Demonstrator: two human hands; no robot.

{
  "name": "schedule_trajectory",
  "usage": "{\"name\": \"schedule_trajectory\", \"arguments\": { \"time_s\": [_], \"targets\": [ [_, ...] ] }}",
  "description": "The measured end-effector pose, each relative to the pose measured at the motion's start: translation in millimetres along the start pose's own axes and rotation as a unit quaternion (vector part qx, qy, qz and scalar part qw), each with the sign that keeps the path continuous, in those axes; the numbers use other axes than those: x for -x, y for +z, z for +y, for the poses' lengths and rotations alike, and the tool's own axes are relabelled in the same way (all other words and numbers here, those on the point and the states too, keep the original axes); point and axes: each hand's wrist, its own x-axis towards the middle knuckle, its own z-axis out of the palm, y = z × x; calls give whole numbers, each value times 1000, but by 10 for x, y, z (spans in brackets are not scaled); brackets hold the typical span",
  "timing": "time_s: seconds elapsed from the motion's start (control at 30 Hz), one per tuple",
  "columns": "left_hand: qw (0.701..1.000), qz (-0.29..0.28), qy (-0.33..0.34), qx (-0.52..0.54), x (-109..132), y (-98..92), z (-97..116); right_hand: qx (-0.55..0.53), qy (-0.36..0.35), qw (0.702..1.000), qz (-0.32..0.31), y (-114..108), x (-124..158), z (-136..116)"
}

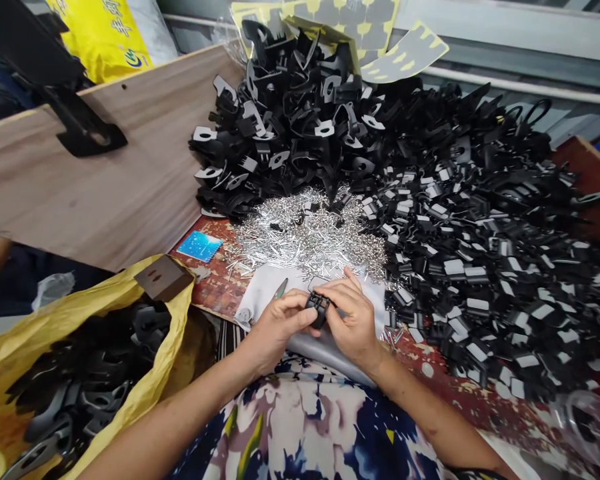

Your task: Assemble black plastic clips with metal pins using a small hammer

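Observation:
Just above my lap, a small black plastic clip part (319, 312) is held between both hands. My left hand (283, 323) pinches its left side with thumb and fingers. On the right side, the thumb and index finger of my right hand (354, 319) close against the same part; any pin in those fingertips is too small to make out. A grey-white sheet (260, 288) lies under the hands, with a dark pointed piece (281, 288) by my left hand. Directly beyond spreads a heap of silvery metal pins (310, 233).
Large black plastic pieces (290, 127) are piled at the back. Small black clips with grey pads (460, 267) cover the right side. To the left stand a wooden board (130, 173) and a yellow sack (177, 320) of black parts. A blue card (200, 246) lies near the pins.

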Motion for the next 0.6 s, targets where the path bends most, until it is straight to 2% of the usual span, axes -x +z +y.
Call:
{"name": "schedule_trajectory", "arguments": {
  "time_s": [0.1, 0.23, 0.3, 0.4, 0.47, 0.5, 0.53, 0.6],
  "targets": [
    [1000, 4, -1, -8, 16, -71, -22, -35, 5, 999, -36, -16, 51, -57],
    [997, 22, 15, -70, 8, -176, -63, -137, 103, 979, -110, -4, 161, -96],
    [993, 21, 19, -113, 2, -205, -62, -183, 149, 963, -128, -6, 200, -65],
    [991, -5, -1, -137, 12, -242, -46, -204, 150, 950, -184, -126, 182, 74],
    [993, -3, -22, -120, 31, -285, -41, -128, 124, 961, -210, -301, 115, 235],
    [994, 10, -30, -105, 42, -312, -41, -55, 111, 972, -200, -403, 72, 333],
    [995, 28, -36, -89, 53, -339, -40, 30, 100, 979, -176, -501, 28, 437],
    [995, 61, -46, -61, 72, -380, -34, 192, 79, 971, -118, -647, -45, 634]
  ]
}}
